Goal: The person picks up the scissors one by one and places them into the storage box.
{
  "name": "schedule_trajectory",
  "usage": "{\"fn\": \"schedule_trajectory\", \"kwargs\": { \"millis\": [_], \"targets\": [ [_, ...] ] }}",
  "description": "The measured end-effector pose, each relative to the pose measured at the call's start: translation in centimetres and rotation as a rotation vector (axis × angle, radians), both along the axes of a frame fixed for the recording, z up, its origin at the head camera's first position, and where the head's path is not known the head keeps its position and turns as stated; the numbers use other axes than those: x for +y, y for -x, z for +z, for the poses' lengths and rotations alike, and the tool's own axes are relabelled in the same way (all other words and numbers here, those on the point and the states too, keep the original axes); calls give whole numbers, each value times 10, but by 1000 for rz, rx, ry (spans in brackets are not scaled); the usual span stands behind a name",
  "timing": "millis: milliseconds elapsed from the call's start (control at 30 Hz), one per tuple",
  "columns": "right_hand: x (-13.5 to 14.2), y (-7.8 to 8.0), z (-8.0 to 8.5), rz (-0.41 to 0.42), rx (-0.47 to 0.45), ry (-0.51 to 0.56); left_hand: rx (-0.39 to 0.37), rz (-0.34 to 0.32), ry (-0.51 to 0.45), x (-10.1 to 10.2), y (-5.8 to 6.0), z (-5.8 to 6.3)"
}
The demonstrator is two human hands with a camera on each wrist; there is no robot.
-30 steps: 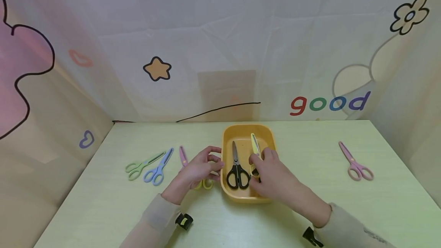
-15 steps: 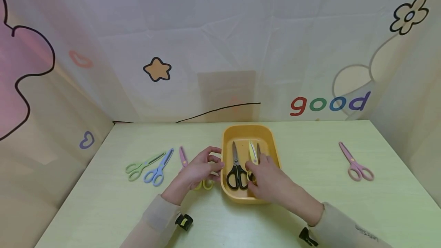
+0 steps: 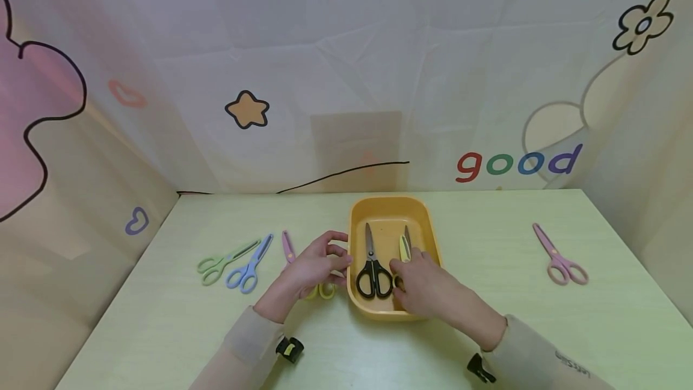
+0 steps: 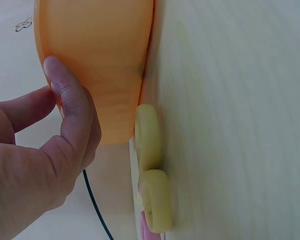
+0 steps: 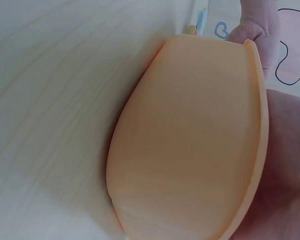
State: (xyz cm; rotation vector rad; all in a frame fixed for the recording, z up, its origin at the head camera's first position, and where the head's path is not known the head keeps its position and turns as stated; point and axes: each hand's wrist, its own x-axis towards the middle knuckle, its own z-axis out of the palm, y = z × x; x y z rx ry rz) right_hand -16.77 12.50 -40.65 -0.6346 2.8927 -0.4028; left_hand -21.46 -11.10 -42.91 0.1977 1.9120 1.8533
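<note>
i see yellow scissors [image 3: 404,250] right of center, long axis running up-frame; right hand [image 3: 425,284] nearer, gripping them; left hand [image 3: 318,262] pinches orange tray's [image 3: 387,216] left rim.

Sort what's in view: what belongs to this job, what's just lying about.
Apparently in the job:
tray, pinched by the left hand
yellow scissors in the right hand
black-handled scissors and half-hidden scissors in the tray

Seemingly just lying about:
green scissors
blue scissors
left pink scissors
right pink scissors
second yellow scissors
</note>
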Motion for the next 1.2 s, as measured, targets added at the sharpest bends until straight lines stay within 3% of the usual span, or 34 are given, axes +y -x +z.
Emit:
{"fn": "schedule_trajectory", "kwargs": {
  "millis": [167,967,1200],
  "targets": [
    [1,1,0,5,-23,-21,5,5,6,2,0,1],
    [4,2,0,-2,64,-48,6,17,22,2,1,2],
    [7,0,-1,19,141,24,4,13,39,1,1,1]
  ]
}}
